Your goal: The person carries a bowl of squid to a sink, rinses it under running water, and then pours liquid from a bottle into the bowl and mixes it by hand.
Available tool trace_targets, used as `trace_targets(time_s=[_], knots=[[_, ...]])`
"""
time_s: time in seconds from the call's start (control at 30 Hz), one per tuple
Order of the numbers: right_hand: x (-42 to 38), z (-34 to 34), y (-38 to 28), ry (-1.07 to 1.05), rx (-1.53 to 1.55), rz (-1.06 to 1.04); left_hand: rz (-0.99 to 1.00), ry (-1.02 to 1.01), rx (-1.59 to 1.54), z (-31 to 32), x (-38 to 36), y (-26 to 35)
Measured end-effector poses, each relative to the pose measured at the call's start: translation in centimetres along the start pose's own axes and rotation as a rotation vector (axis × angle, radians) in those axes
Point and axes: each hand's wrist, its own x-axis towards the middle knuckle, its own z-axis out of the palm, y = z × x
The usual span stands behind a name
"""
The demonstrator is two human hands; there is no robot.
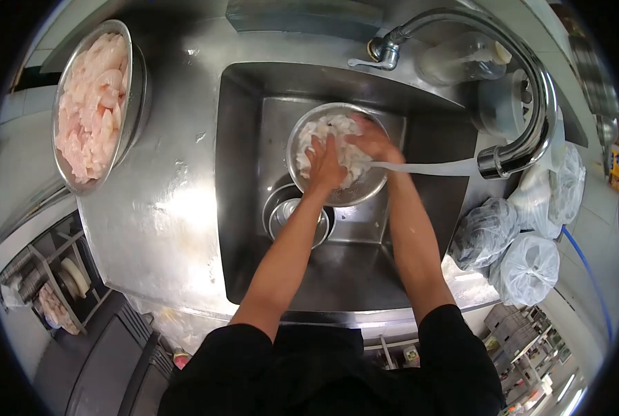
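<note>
A round metal bowl (pixel 377 187) in the sink holds pale white pieces of raw meat or seafood (pixel 354 170); their exact kind I cannot make out. My left hand (pixel 325 165) rests on the pieces, its fingers spread. At the bowl's upper right, my right hand (pixel 373 139) is over the pieces, its fingers blurred by motion. A stream of water (pixel 427 168) runs from the faucet (pixel 497 163) across to the bowl, passing by my right wrist. Smaller metal containers (pixel 276 216) stand below the bowl, partly hidden by my left forearm.
Raw pink meat, resembling chicken (pixel 94 104), fills a large metal bowl (pixel 127 132) on the counter to the left. The steel sink (pixel 323 288) surrounds the work. Tied plastic bags (pixel 528 267) sit at the right, and a clear jug (pixel 462 59) stands behind the faucet.
</note>
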Motion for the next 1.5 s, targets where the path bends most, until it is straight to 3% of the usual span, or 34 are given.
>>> trace_targets(time_s=[0.03,0.1,0.17,0.2,0.23,0.3,0.33,0.4,0.43,0.5,0.53,0.6,0.7,0.73,0.77,0.83,0.9,0.97,1.0,1.1,1.17,1.23,1.27,1.33,1.37,1.43,1.47,1.5], knots=[[0.5,2.5,-0.1,0.081,-0.109,0.023,0.098,0.063,0.122,1.3,0.8,-0.8],[0.3,4.7,0.8,0.163,-0.22,0.046,0.01,-0.002,0.171,2.1,2.5,-0.9],[-0.5,5.3,2.0,0.244,0.29,0.004,-0.116,-0.134,-0.078,1.0,3.2,-0.5],[-1.5,5.8,4.3,0.328,0.197,-0.086,-0.029,-0.039,-0.062,0.6,2.5,-0.4],[-3.1,5.1,3.7,0.333,0.195,-0.088,-0.023,-0.037,-0.063,0.7,2.9,-1.0],[-7.5,3.4,1.3,0.654,-0.225,-0.171,0.042,-0.09,-0.061,1.7,3.4,-2.7],[-8.9,3.3,0.7,0.647,-0.227,-0.165,0.036,-0.098,-0.066,1.6,3.0,-2.3],[-10.6,3.4,-0.4,0.671,-0.089,0.157,0.036,-0.141,-0.06,0.7,2.7,-1.3],[-10.7,3.8,-0.7,0.679,-0.084,0.152,0.041,-0.135,-0.054,0.1,2.7,-0.5],[-11.1,5.2,-1.2,0.846,-0.037,0.543,0.172,-0.166,0.092,-0.3,1.5,1.6],[-11.0,6.1,0.1,0.846,-0.028,0.549,0.169,-0.236,0.152,-0.6,1.2,2.7],[-9.8,7.9,4.2,0.632,0.8,0.735,0.221,-0.214,0.225,-0.6,0.1,4.2],[-8.1,10.6,8.5,0.493,0.997,0.719,0.244,-0.243,0.31,-1.8,-0.8,6.3],[-6.5,13.5,16.0,0.352,0.732,0.413,0.347,-0.354,0.284,-1.9,-0.2,6.1],[-6.6,12.9,15.1,0.354,0.741,0.408,0.447,-0.468,0.261,-2.1,0.2,5.9],[-8.3,8.7,10.2,0.436,0.907,0.543,0.463,-0.477,0.31,-4.6,0.3,7.4],[-9.8,5.9,5.7,0.381,0.834,0.616,0.306,-0.555,0.46,-7.0,0.8,9.3],[-10.5,6.8,4.3,0.574,0.7,0.51,0.322,-0.511,0.454,-7.0,1.3,9.1],[-10.7,5.9,6.2,0.427,0.636,0.549,0.302,-0.445,0.45,-6.7,2.0,8.5],[-10.3,4.3,5.7,0.471,0.899,0.434,0.27,-0.29,0.428,-6.2,3.4,5.9],[-9.0,5.1,7.1,0.378,0.579,0.395,0.248,-0.233,0.408,-4.8,3.5,3.3],[-8.6,3.9,4.6,0.342,0.653,0.458,0.042,-0.188,0.304,-3.0,4.8,0.4],[-8.1,4.0,4.8,0.348,0.658,0.451,0.101,-0.131,0.238,-1.7,5.6,-1.9],[-7.5,4.5,5.3,0.465,0.234,0.277,0.045,-0.118,0.189,-2.5,4.4,-1.5],[-7.7,4.6,4.8,0.465,0.234,0.279,-0.013,-0.105,0.136,-2.9,3.8,-1.0],[-8.4,3.2,0.2,0.698,-0.146,0.261,-0.046,-0.105,0.087,-2.0,4.5,-1.7],[-7.2,4.8,1.4,0.598,0.14,0.218,-0.08,-0.105,0.042,-1.5,4.8,-2.2],[-6.0,6.8,1.4,0.59,0.141,0.222,-0.088,-0.11,0.042,-0.7,4.6,-2.6]])
